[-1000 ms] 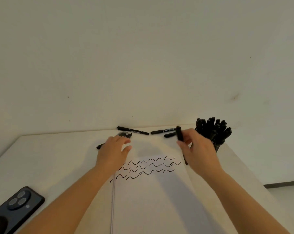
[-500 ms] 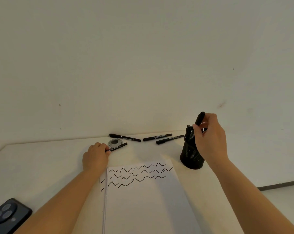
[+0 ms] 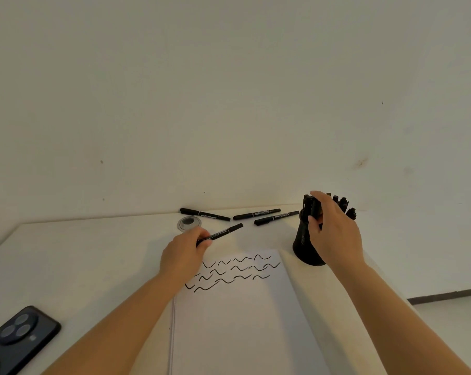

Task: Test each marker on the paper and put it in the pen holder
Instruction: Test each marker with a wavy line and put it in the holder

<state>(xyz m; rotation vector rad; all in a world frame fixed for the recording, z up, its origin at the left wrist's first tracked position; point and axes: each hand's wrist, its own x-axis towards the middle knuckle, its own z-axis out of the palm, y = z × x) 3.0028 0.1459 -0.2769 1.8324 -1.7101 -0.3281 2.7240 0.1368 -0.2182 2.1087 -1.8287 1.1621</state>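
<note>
White paper (image 3: pixel 242 320) with rows of black wavy test lines lies in front of me on the table. My left hand (image 3: pixel 184 253) grips a black marker (image 3: pixel 224 232) at the paper's top left, its free end pointing right and away. My right hand (image 3: pixel 334 234) is over the black pen holder (image 3: pixel 303 244), thumb and fingers pinching a marker (image 3: pixel 315 208) that stands in it among several others. Three black markers lie by the wall: the left marker (image 3: pixel 204 214), the middle marker (image 3: pixel 256 214) and the right marker (image 3: pixel 276 218).
A round grey cable grommet (image 3: pixel 188 222) sits in the tabletop behind my left hand. A dark phone (image 3: pixel 18 339) lies camera side up at the near left. The table's right edge (image 3: pixel 407 301) drops to the floor.
My right hand has lowered its marker into the pen holder. My left hand has lifted the marker it took and moved it toward the paper.
</note>
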